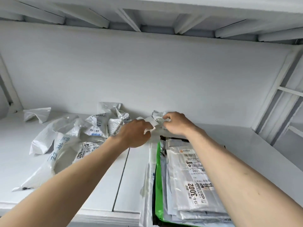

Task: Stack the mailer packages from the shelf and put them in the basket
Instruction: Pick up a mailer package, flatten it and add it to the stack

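Both hands, left hand (136, 133) and right hand (175, 123), pinch one crumpled mailer (157, 119) at the back of the shelf (101, 177). The flat stack (185, 177) lies just below, nearer the right hand.

Two bare forearms, no sleeves, no jewellery.

White shelf (101, 181) w/ mailers (188, 182)

A plain white back wall (147, 71) fills the middle of the view. Above that wall run white slats (127, 20); right of it stands a white frame (282, 95).
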Motion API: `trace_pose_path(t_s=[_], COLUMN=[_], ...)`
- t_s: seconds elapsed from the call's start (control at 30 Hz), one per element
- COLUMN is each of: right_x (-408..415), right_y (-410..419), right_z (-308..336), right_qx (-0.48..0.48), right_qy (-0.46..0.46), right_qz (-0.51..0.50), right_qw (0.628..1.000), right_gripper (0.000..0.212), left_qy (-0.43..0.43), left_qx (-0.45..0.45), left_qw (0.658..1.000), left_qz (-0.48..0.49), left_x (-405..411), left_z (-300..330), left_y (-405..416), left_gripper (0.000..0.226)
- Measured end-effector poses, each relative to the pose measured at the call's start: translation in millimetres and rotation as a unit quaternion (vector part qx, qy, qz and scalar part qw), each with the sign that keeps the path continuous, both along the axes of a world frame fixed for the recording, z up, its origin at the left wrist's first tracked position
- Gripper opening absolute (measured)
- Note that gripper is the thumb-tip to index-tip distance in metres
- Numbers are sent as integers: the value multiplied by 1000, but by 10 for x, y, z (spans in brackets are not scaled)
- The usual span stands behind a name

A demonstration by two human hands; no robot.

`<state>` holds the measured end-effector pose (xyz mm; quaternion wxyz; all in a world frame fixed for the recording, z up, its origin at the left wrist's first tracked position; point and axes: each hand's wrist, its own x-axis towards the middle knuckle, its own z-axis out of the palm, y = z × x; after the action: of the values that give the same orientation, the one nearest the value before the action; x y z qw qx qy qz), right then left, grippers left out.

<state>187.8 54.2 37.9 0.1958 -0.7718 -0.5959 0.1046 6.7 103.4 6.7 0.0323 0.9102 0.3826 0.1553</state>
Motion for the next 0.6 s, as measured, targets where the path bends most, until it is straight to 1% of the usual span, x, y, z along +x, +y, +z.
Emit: trace_pose_path(t_s=[0.23,0.33,0.43,0.53,0.6], right_x=[-222,-397,-561,-663,-674], right_y=[741,1023,1246,1401,1467], right_z=[-83,-164,-356,-647,-811], right_qx=[-19,-53,-98,-156,-187], right_qy=[-23,-67,-112,-119,-106], right_qz=[22,49,73,63,33], right_qw=[999,995,986,979,976], right_gripper=[30,24,26,54,74], left_qy=[5,16,13,13,10], left_qx=[-21,-34,-50,-66,-73], left_qw=[996,992,989,987,986], left_qz=[90,123,141,148,149], left_x=[-517,-765,-943,-1062,-1122], left_z=[-107,-176,-274,-375,-427], left_y=[741,979,1115,1143,1138], left_gripper=[34,35,35,36,36])
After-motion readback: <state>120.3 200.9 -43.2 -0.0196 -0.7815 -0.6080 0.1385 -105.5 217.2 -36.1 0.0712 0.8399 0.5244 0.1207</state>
